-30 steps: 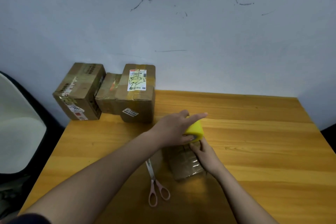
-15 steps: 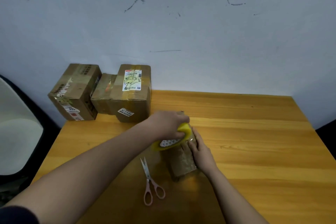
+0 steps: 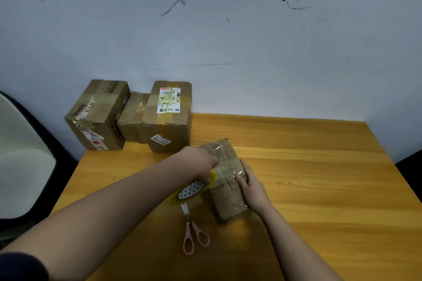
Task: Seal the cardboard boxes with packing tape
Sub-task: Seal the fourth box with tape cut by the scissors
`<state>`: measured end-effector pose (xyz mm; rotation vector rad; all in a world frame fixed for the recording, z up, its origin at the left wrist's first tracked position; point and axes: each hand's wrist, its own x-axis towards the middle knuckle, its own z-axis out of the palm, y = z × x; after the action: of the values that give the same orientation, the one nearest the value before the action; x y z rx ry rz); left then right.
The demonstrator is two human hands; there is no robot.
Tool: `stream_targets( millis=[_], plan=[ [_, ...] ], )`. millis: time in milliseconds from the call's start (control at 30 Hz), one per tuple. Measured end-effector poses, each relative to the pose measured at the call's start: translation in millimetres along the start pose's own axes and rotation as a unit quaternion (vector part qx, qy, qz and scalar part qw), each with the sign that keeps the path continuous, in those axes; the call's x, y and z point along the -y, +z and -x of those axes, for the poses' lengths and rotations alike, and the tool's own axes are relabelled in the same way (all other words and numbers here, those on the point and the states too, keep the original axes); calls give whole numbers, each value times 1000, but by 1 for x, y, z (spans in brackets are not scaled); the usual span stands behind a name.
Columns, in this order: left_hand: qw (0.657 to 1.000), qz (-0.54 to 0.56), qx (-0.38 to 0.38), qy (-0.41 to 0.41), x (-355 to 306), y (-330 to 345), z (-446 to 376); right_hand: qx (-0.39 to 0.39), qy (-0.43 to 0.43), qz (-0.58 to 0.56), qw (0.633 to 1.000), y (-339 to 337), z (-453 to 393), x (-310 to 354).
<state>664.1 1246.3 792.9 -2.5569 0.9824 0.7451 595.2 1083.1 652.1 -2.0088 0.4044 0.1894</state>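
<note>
A small cardboard box (image 3: pixel 225 180) wrapped in clear tape lies on the wooden table (image 3: pixel 308 166) in front of me. My left hand (image 3: pixel 197 161) grips a yellow roll of packing tape (image 3: pixel 194 188) at the box's left side, low by the table top. My right hand (image 3: pixel 249 183) holds the box by its right edge, fingers curled over the top. A strip of clear tape runs across the box's top from the roll.
Pink-handled scissors (image 3: pixel 194 230) lie shut just in front of the roll. Three taped cardboard boxes (image 3: pixel 98 116) (image 3: pixel 132 118) (image 3: pixel 170 118) stand at the table's far left corner against the wall. A dark chair (image 3: pixel 20 166) is on the left.
My left hand has carried the tape roll from the top of the box down over its left side. My right hand has shifted forward along the box's right edge.
</note>
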Motion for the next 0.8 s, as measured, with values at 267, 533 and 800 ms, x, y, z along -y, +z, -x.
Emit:
stream_targets(
  millis=[267, 533, 800],
  plan=[
    [999, 14, -44, 0, 12, 30, 8, -59, -51, 136, 988, 2, 4, -1],
    [998, 21, -62, -9, 16, 35, 10, 10, -316, 433, 844, 8, 12, 9],
    [998, -26, -62, -18, 6, 26, -5, 74, -227, 484, 842, 11, 16, 20]
  ],
)
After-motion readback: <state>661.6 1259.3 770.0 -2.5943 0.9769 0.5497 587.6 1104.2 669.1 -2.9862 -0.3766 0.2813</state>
